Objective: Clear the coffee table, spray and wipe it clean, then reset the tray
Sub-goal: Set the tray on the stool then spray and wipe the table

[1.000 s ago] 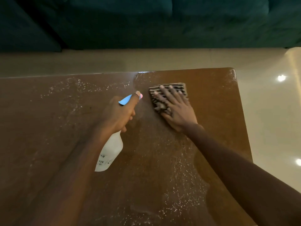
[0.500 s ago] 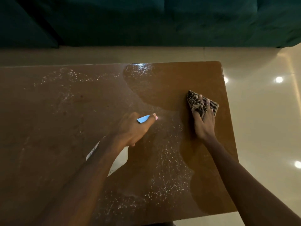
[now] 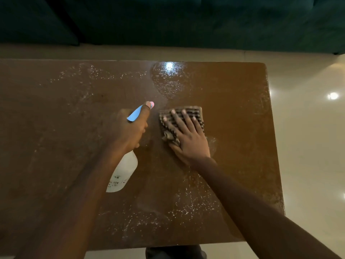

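The brown coffee table (image 3: 233, 101) fills most of the view, its top speckled with white spray droplets. My left hand (image 3: 128, 129) grips a white spray bottle (image 3: 122, 173) with a blue trigger and pink nozzle, held just above the table's middle and pointing away from me. Right beside it, my right hand (image 3: 188, 139) presses flat with spread fingers on a striped brown cloth (image 3: 194, 113) lying on the tabletop. No tray is in view.
A dark teal sofa (image 3: 186, 19) runs along the far side, across a strip of pale glossy floor (image 3: 308, 146) that also borders the table's right edge. Ceiling lights glare off the floor and the wet tabletop.
My right hand has slid the cloth leftward from near the table's right edge to the middle, beside the bottle. The left hand with the bottle has moved slightly farther away from me.
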The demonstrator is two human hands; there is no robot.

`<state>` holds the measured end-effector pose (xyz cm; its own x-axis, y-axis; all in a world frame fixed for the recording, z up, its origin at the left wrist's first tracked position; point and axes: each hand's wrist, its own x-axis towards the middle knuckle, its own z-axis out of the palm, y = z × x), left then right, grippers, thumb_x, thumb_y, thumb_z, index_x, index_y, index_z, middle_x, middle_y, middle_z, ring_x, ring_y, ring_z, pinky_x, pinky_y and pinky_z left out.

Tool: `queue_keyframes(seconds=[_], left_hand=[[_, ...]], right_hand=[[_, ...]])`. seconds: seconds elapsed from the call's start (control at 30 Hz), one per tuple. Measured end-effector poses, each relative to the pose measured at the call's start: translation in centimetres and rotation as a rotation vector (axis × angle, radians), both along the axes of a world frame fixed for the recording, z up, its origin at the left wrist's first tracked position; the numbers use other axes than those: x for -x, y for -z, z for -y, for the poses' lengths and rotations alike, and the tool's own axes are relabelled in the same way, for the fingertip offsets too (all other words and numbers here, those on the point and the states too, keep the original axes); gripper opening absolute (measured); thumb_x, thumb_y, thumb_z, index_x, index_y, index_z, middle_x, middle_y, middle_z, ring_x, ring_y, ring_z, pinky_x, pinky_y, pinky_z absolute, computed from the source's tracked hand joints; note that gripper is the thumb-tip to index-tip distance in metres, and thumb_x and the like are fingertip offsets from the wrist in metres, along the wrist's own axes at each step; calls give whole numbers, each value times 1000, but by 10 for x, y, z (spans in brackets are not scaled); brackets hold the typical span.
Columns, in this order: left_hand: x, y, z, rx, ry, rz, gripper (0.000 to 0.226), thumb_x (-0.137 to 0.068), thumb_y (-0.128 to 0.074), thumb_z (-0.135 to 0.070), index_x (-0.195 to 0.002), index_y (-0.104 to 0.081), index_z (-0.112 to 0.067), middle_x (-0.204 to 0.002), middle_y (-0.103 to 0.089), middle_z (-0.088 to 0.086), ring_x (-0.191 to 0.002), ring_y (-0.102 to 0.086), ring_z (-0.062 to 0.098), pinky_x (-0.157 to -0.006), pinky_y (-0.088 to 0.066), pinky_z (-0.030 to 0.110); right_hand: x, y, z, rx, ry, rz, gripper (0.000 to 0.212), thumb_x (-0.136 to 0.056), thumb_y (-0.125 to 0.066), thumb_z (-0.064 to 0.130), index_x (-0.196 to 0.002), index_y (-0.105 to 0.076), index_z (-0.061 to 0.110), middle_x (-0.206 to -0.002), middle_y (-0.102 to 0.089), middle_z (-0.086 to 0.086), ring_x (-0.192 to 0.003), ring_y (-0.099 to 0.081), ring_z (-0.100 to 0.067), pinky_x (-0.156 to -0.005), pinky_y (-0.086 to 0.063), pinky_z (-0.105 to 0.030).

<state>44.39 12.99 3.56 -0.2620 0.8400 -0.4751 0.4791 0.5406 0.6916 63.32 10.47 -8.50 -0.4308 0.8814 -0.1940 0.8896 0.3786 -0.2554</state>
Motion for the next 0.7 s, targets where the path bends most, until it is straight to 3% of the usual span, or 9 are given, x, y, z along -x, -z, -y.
queue_keyframes(seconds=[0.07,0.13,0.27,0.4,0.47,0.57,0.7], left_hand=[[-2,-1,4,-6,26,-29,65,-91,-44,-59,-86,-65,3,-70,-61,11,-53,-52,17,-34,-40,16],[-3,-2,6,9,50,-65,62,-90,-42,-60,-88,-65,-3,-69,-61,5,-53,-53,14,-35,-42,16],[-3,-1,7,47,89,-95,54,-90,-40,-61,-81,-62,-13,-70,-62,1,-55,-56,13,-41,-42,17],[-2,3,8,36,29,-50,52,-90,-41,-60,-76,-59,-13,-67,-60,1,-58,-56,14,-43,-45,19],[2,7,11,30,-1,-50,52,-90,-41,-61,-75,-59,-14,-68,-60,1,-59,-56,14,-43,-44,19],[9,9,15,-10,-43,-19,59,-88,-43,-65,-72,-60,-11,-73,-65,9,-59,-59,17,-39,-45,19],[9,9,21,-5,-23,-2,64,-86,-41,-68,-77,-63,-8,-74,-67,10,-55,-59,18,-37,-44,18]], right_hand=[[-33,1,18,-14,-129,38,67,-98,-26,62,-157,-6,39,-166,-3,7,-153,2,-21,-123,0,-43],[-68,1,28,-12,-91,62,67,-97,-20,65,-156,0,42,-166,0,7,-153,3,-20,-123,0,-44],[-94,-4,8,58,383,22,67,-97,-17,64,-149,20,47,-164,12,12,-152,12,-16,-123,4,-42],[-41,-5,-50,38,656,27,67,-99,-20,61,-157,4,36,-166,12,7,-152,14,-22,-122,2,-49],[-9,-4,-68,47,563,6,67,-99,-21,62,-157,1,36,-166,12,6,-152,14,-23,-122,5,-49],[19,-2,-60,14,216,10,65,-100,-25,61,-157,-4,39,-166,6,9,-152,10,-22,-122,6,-45],[-10,-1,-27,-8,-132,32,63,-99,-27,59,-157,-8,40,-166,-3,10,-153,2,-20,-123,1,-43]])
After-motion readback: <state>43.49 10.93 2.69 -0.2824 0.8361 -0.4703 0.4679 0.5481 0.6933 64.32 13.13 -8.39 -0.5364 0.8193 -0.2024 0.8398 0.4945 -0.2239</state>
